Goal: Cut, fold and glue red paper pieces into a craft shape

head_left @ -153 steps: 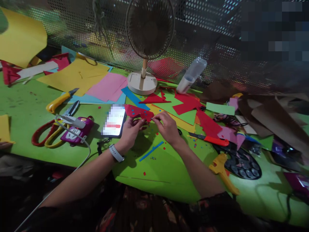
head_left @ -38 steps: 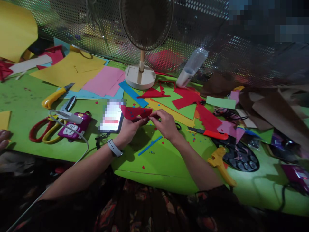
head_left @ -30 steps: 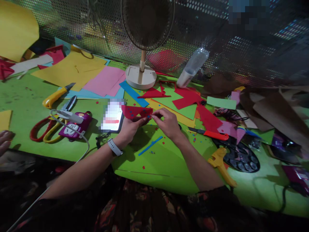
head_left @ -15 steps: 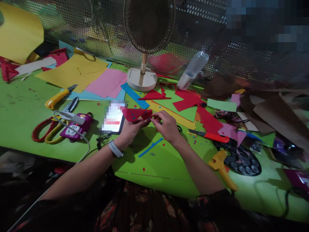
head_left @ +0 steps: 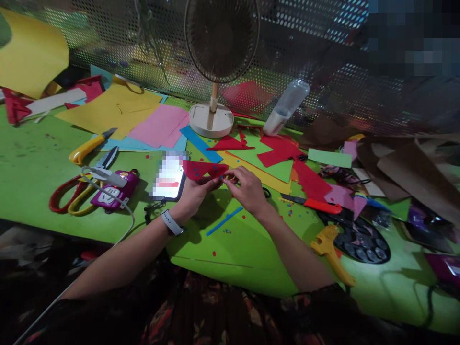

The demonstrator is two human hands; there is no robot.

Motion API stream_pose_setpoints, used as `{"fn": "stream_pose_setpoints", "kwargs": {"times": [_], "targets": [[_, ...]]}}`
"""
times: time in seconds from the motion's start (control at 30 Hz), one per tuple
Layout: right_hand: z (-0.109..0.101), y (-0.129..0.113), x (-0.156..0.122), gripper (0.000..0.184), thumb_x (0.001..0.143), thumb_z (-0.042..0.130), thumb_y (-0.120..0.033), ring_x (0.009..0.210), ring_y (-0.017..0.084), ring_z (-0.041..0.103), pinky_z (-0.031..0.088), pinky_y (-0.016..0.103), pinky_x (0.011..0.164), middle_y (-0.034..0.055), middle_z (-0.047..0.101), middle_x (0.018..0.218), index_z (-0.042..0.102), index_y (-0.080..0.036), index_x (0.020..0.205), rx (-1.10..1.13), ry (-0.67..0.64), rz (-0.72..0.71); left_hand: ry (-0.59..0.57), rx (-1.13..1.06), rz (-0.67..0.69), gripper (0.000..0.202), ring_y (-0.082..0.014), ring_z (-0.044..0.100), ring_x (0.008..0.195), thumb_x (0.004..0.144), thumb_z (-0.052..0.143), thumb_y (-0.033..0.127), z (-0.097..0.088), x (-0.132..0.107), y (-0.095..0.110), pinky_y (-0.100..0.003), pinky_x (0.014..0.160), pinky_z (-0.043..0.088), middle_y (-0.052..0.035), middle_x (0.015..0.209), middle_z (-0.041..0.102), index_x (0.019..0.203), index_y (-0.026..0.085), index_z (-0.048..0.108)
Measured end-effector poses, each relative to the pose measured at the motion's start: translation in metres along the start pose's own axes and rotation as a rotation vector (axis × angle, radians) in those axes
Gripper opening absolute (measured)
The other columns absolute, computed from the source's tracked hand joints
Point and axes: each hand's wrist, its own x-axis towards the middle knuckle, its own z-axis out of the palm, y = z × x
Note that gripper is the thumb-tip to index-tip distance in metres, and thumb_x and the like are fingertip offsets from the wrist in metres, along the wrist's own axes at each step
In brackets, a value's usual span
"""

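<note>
Red paper piece [head_left: 195,171] with blue dots on it is up off the bench [head_left: 273,261], between both hands, just in front of the phone [head_left: 176,191] in this view. Left hand [head_left: 191,199] has it by the near edge: thumb along that edge, other fingers mostly hidden. Reads as the steadying grip, leaving the dotted face exposed.

Right hand [head_left: 247,191] is at the piece's right end, thumb and forefinger narrow, nearly meeting. Can't tell if a small bit sits between them. Looks like a fine-work pose, the free end being the easy one to reach.

Blue strip [head_left: 224,221] and loose red and blue bits lie below the hands; close by, probably so they're easy to pick up.

Phone lies face up beside left hand, probably for glancing at. Scissors [head_left: 109,157], yellow cutter [head_left: 84,151] and purple adapter [head_left: 124,191] sit off to the left; red cutter [head_left: 321,206], glue gun [head_left: 328,242] and black palette [head_left: 375,249] to the right. Likely parked out there to keep the middle workable. Fan [head_left: 212,122] stands at the back, behind the paper scraps, presumably out of elbow range.
</note>
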Motion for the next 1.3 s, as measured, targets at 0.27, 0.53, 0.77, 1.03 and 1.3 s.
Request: {"fn": "stream_pose_setpoints", "kwargs": {"times": [0.27,0.53,0.77,1.03,1.3], "targets": [[0.0035,0.0005,0.0004,0.005,0.087,0.06,-0.023,0.074,0.017,0.061,0.047,0.03,0.074,0.0044,0.065,0.086,0.062,-0.02,0.091,0.093,0.009,0.073,-0.001,-0.011,-0.014,0.039,-0.0213,0.071,0.088,0.066,0.082,0.026,-0.0014,0.0017,-0.0029,-0.037,0.089,0.055,-0.0106,0.098,0.075,0.101,0.014,0.068],[0.0036,0.0001,0.0007,0.002,0.085,0.061,-0.021,0.075,0.017,0.062,0.048,0.03,0.073,0.0039,0.066,0.083,0.062,-0.02,0.086,0.168,0.029,0.112,0.0,0.009,-0.035,0.03,-0.0196,0.07,0.086,0.068,0.08,0.026,-0.0002,0.0003,-0.0004,-0.036,0.09,0.055,-0.0104,0.095,0.075,0.094,0.013,0.072],[0.0043,0.0017,0.0001,0.003,0.087,0.06,-0.022,0.079,0.019,0.062,0.048,0.032,0.075,0.0051,0.066,0.085,0.062,-0.02,0.086,0.098,0.033,0.069,0.004,-0.006,-0.042,0.032,-0.0206,0.07,0.088,0.067,0.081,0.027,-0.0018,0.0011,-0.004,-0.038,0.09,0.055,-0.0108,0.097,0.075,0.094,0.014,0.071],[0.0059,-0.0011,-0.0018,0.007,0.09,0.057,-0.022,0.083,0.02,0.063,0.047,0.032,0.077,0.0063,0.066,0.087,0.062,-0.021,0.087,0.033,0.038,0.047,0.012,-0.027,-0.046,0.03,-0.0217,0.07,0.089,0.067,0.081,0.024,-0.0012,0.0012,-0.0045,-0.039,0.092,0.054,-0.0109,0.096,0.075,0.093,0.015,0.071],[0.0054,0.0016,-0.0016,0.008,0.091,0.056,-0.022,0.084,0.02,0.061,0.045,0.033,0.077,0.0058,0.067,0.086,0.063,-0.021,0.086,-0.003,0.019,0.042,-0.009,-0.038,-0.048,0.036,-0.0222,0.07,0.09,0.066,0.082,0.026,-0.0016,0.0018,-0.0052,-0.038,0.088,0.056,-0.0096,0.097,0.075,0.097,0.016,0.069]]}}
